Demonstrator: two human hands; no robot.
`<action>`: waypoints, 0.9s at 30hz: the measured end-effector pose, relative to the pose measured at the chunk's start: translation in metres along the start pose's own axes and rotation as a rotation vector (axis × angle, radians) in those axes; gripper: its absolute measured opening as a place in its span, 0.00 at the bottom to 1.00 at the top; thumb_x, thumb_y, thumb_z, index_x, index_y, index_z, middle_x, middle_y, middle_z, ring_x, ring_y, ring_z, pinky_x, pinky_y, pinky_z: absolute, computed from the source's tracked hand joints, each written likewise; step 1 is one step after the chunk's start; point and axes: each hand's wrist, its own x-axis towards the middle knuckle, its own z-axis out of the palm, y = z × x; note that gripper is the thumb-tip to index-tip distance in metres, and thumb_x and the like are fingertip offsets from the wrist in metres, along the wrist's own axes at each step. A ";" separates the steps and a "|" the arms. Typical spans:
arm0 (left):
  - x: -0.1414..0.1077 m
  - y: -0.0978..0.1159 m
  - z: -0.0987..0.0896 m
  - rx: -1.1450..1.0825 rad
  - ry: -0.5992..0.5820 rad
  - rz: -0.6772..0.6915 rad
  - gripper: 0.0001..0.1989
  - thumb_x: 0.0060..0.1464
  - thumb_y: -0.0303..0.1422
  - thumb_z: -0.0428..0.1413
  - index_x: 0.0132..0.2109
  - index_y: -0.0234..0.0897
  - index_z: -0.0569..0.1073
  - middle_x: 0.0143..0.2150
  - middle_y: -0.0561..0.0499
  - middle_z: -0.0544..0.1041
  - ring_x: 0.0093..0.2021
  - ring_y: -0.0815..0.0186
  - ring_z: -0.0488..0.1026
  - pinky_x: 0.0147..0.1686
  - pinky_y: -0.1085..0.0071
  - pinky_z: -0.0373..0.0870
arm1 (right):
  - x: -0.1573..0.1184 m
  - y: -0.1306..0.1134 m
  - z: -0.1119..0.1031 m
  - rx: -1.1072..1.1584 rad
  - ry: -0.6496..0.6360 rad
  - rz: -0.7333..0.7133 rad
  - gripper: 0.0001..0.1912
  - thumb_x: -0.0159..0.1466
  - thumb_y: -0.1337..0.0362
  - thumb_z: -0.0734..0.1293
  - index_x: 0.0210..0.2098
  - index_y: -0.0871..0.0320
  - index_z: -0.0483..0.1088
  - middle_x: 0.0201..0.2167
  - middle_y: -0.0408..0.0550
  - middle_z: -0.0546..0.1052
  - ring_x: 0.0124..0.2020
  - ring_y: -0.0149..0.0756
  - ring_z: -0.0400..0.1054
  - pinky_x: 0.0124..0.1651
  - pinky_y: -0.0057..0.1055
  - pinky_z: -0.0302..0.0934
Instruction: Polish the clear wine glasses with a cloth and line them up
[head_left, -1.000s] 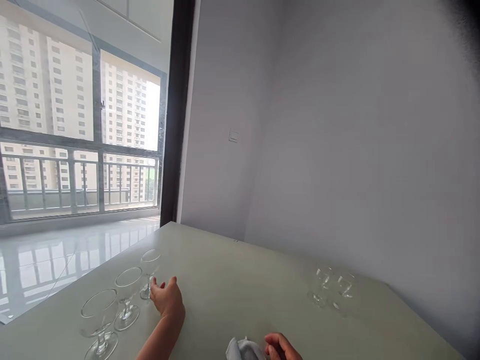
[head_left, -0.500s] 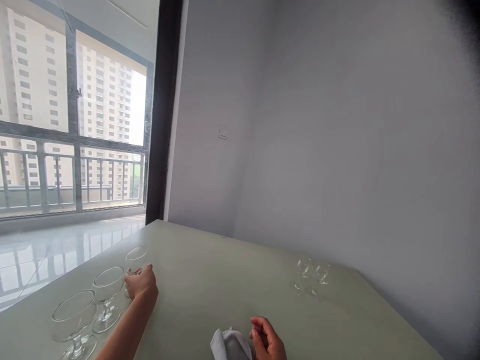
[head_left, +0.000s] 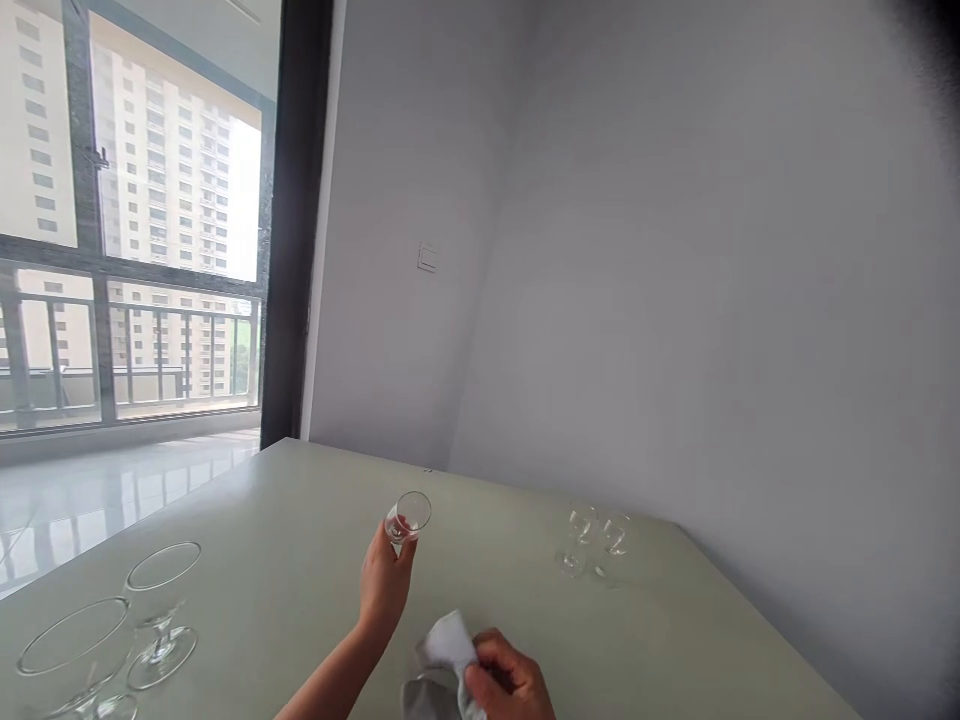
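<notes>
My left hand (head_left: 386,575) is wrapped round a small stemmed glass (head_left: 412,512), held up over the middle of the table with its rim upward and tilted to the right. The fingers hide its lower part. Closer to me, my right hand (head_left: 510,672) pinches a white-and-grey cloth (head_left: 448,650), which hangs bunched to the left of the fingers. At the left edge stand two larger stemmed glasses, the nearer glass (head_left: 71,650) partly cut off by the frame and the farther glass (head_left: 161,590) behind it, both upright.
Two small stemmed glasses, one left (head_left: 581,525) and one right (head_left: 615,537), stand toward the back right of the pale green table (head_left: 675,620). A grey wall (head_left: 637,300) rises behind the table. A window with a railing is at the left.
My left hand has lifted the glass from the left row and carried it right. My right hand has taken hold of the cloth and raised it. The view has turned slightly right.
</notes>
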 end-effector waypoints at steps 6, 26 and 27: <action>-0.019 0.000 0.003 0.100 -0.070 0.181 0.13 0.54 0.42 0.46 0.38 0.40 0.69 0.31 0.49 0.74 0.38 0.56 0.67 0.38 0.62 0.63 | 0.013 -0.047 -0.046 0.484 0.246 0.359 0.15 0.53 0.48 0.66 0.28 0.54 0.64 0.24 0.44 0.70 0.24 0.37 0.65 0.22 0.28 0.55; -0.032 -0.002 0.000 0.293 -0.298 0.538 0.07 0.58 0.35 0.47 0.35 0.41 0.68 0.27 0.53 0.75 0.30 0.63 0.71 0.37 0.65 0.64 | 0.032 -0.071 0.007 -0.488 -0.023 -0.144 0.28 0.52 0.68 0.64 0.54 0.54 0.65 0.49 0.50 0.72 0.46 0.44 0.66 0.48 0.34 0.60; -0.032 -0.002 0.000 0.297 -0.304 0.549 0.07 0.58 0.36 0.47 0.37 0.41 0.69 0.28 0.53 0.76 0.30 0.63 0.72 0.37 0.65 0.64 | 0.032 -0.071 0.005 -0.504 -0.046 -0.122 0.30 0.51 0.70 0.64 0.54 0.53 0.64 0.47 0.49 0.74 0.44 0.43 0.68 0.46 0.33 0.61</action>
